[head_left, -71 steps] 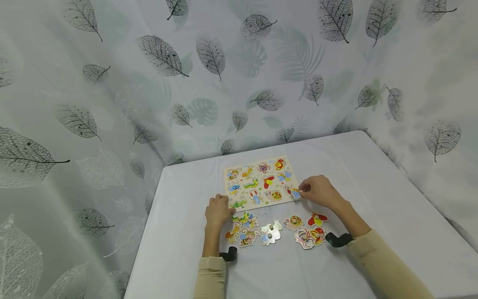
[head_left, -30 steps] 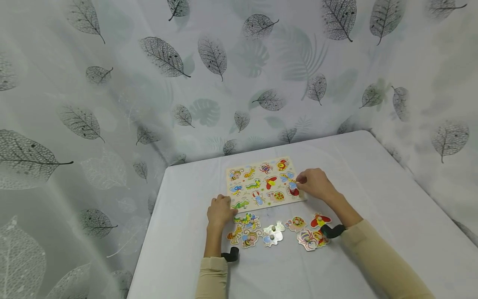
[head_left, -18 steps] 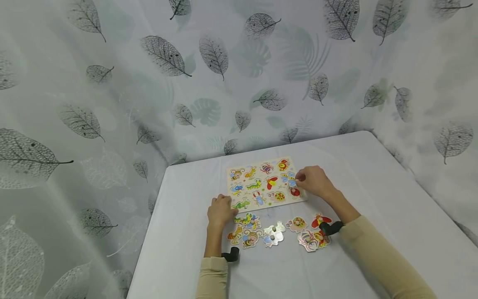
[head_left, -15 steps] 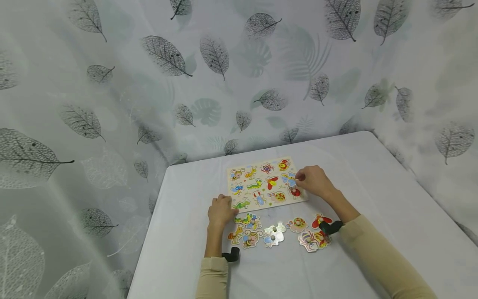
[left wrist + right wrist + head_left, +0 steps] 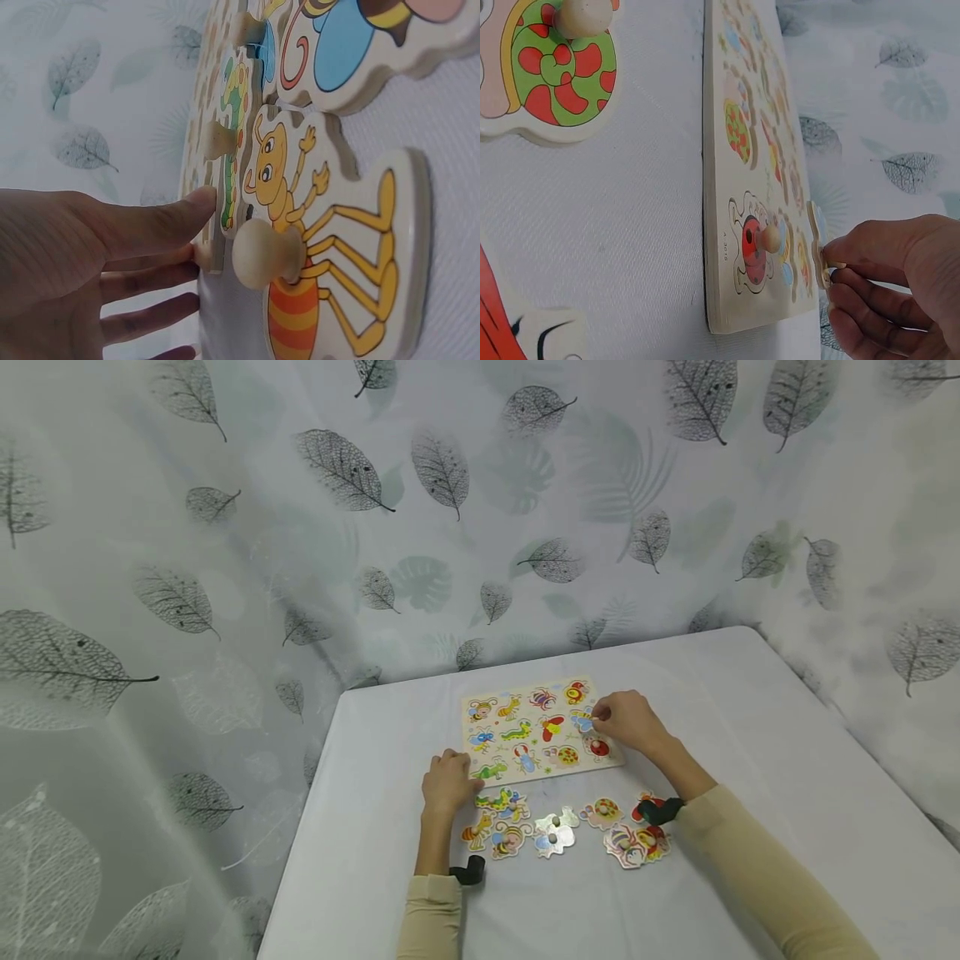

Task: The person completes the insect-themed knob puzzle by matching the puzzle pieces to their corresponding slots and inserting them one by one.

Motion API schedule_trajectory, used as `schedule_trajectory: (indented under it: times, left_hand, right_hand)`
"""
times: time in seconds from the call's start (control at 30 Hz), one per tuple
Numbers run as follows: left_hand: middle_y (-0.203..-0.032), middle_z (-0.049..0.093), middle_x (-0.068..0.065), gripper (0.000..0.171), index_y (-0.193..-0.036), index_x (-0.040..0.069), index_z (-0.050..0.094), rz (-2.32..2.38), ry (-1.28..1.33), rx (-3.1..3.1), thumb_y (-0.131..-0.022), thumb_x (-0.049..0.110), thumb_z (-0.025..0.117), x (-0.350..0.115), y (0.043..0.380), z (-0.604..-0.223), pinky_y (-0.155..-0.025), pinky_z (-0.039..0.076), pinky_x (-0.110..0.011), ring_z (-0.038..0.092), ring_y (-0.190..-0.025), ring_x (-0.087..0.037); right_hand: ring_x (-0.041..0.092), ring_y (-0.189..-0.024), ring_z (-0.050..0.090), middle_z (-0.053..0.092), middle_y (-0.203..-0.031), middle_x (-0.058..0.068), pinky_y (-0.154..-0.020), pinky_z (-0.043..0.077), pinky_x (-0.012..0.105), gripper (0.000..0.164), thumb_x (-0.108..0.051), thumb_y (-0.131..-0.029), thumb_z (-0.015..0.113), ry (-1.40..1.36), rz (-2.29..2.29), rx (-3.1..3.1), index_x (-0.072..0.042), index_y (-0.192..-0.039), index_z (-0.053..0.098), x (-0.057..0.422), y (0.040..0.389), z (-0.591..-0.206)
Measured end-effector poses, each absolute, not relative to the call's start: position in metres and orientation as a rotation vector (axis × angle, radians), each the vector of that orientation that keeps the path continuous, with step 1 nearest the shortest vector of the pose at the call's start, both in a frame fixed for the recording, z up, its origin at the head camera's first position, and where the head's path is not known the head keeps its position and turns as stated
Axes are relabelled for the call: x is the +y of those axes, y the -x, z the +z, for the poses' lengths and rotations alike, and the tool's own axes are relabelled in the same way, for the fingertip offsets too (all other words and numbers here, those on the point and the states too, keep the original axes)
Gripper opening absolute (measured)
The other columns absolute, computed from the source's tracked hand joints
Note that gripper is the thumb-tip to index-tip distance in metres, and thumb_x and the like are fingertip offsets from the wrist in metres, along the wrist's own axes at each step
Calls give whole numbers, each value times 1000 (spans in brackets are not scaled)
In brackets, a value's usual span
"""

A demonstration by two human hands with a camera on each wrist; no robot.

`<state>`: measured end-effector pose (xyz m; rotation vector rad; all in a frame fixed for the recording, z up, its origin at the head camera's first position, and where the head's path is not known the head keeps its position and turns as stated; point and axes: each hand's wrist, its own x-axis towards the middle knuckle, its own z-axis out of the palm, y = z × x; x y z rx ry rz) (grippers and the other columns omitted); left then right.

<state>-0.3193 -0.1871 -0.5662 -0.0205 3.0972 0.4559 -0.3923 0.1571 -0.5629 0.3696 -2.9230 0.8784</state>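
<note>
My right hand (image 5: 632,723) pinches a blue-winged insect puzzle piece (image 5: 817,231) between thumb and fingers, over the matching picture on the right side of the wooden puzzle board (image 5: 723,304). Just in front of it, a knobbed ladybird piece (image 5: 751,251) sits in its cut-out. At the board's near left corner rests my left hand (image 5: 447,783), its thumb and extended fingers touching the edges. Close to that hand lie an orange ant piece (image 5: 289,191), a caterpillar piece (image 5: 238,124) and a bee piece (image 5: 512,840). The underside of the held piece is hidden.
Nearer than the board lie a glare-covered piece (image 5: 555,833), a snail piece (image 5: 602,812), a spider piece (image 5: 624,845) and a red-and-yellow insect piece (image 5: 654,843), some overlapping. A white cloth (image 5: 570,910) covers the table. A leaf-patterned curtain (image 5: 480,527) hangs behind.
My right hand has carried the blue-winged piece from above the ladybird cut-out back to the blue-winged picture, uncovering the ladybird piece. The left hand stays at the corner; the view has shifted slightly.
</note>
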Motion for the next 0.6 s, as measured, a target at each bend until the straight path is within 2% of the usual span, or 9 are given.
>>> schedule_trajectory:
  times: [0.6]
  left_hand:
    - [-129, 66, -14, 53, -128, 5, 72, 421, 14, 3094, -84, 31, 88, -188, 320, -565, -93, 54, -54, 59, -118, -36]
  right_hand:
    - [22, -81, 67, 75, -85, 6, -75, 56, 42, 14, -13, -90, 76, -363, 870, -2924, -2, -97, 80, 151, 405, -568]
